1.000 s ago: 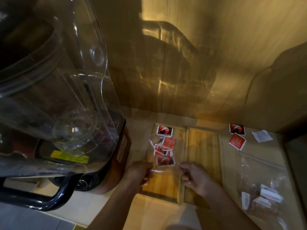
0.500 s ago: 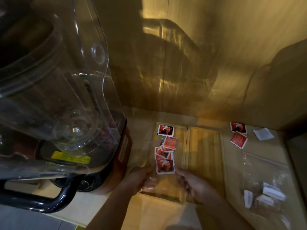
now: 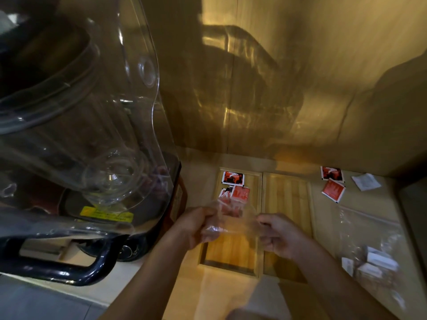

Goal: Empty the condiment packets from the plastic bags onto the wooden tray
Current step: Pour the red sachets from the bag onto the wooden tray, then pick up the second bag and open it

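Note:
A wooden tray [image 3: 286,204] with two compartments lies on the counter. My left hand [image 3: 196,227] and my right hand [image 3: 277,234] both pinch a clear plastic bag [image 3: 231,222] held over the left compartment. Several red condiment packets [image 3: 238,195] show at or through the bag's far end, over the tray; I cannot tell if they are inside it. One red packet [image 3: 233,177] lies alone at the far end of the left compartment. The right compartment holds nothing.
A large blender with a clear jar [image 3: 76,139] and black handle [image 3: 69,273] fills the left. Two red packets [image 3: 332,183] and a white packet [image 3: 366,182] lie on the counter right of the tray. A second clear bag [image 3: 372,257] of white packets lies at right.
The bag has been raised and tipped, its packets shifting toward the tray's far end. Both hands have moved up and kept their grip on it.

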`<state>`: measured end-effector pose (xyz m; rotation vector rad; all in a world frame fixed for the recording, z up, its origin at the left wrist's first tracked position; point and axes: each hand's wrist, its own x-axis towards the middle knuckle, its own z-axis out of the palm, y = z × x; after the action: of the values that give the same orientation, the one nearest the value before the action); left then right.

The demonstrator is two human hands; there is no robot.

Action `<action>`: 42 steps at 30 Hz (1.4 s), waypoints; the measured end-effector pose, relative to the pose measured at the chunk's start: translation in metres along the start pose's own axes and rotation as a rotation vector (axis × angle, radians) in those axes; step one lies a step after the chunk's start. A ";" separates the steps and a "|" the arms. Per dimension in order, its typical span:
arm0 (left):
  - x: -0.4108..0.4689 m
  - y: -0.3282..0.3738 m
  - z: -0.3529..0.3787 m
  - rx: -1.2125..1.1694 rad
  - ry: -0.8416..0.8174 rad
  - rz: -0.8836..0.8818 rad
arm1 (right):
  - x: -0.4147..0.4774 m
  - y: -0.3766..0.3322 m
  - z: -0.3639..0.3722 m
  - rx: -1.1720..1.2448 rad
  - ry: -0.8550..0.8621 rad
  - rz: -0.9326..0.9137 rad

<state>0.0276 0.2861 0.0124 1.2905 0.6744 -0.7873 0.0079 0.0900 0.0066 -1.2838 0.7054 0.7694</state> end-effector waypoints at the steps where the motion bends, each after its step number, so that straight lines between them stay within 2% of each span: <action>1: -0.003 -0.007 -0.001 -0.005 -0.008 -0.028 | -0.001 0.008 -0.002 0.013 0.002 0.014; 8: -0.024 -0.055 -0.011 0.156 0.017 -0.172 | -0.006 0.066 -0.006 0.048 -0.048 0.113; 13: -0.039 -0.070 -0.018 0.144 -0.004 -0.240 | -0.018 0.081 -0.003 0.031 -0.087 0.164; 16: -0.046 -0.072 -0.020 0.192 -0.004 -0.183 | -0.028 0.083 -0.003 0.028 -0.077 0.112; 21: -0.068 -0.058 -0.012 0.316 -0.035 0.007 | -0.051 0.074 -0.009 -0.001 -0.065 -0.033; 28: -0.070 -0.052 0.037 0.466 -0.094 0.382 | -0.090 0.065 -0.043 -0.134 0.195 -0.409; 32: -0.049 -0.079 0.086 0.510 -0.097 0.528 | -0.093 0.088 -0.086 -0.181 0.562 -0.598; 34: -0.038 -0.098 0.102 0.560 -0.053 0.570 | -0.089 0.103 -0.099 -0.200 0.625 -0.606; 37: -0.016 -0.127 0.115 0.592 0.035 0.605 | -0.086 0.121 -0.109 -0.270 0.672 -0.524; 39: -0.019 -0.160 0.209 0.812 -0.160 0.624 | -0.123 0.162 -0.190 -0.219 0.933 -0.468; 42: -0.005 -0.166 0.207 0.868 -0.168 0.559 | -0.105 0.181 -0.197 -0.360 0.923 -0.394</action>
<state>-0.1108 0.0668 -0.0442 2.0367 -0.2280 -0.7196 -0.2074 -0.0948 -0.0384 -2.0576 1.0118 -0.0754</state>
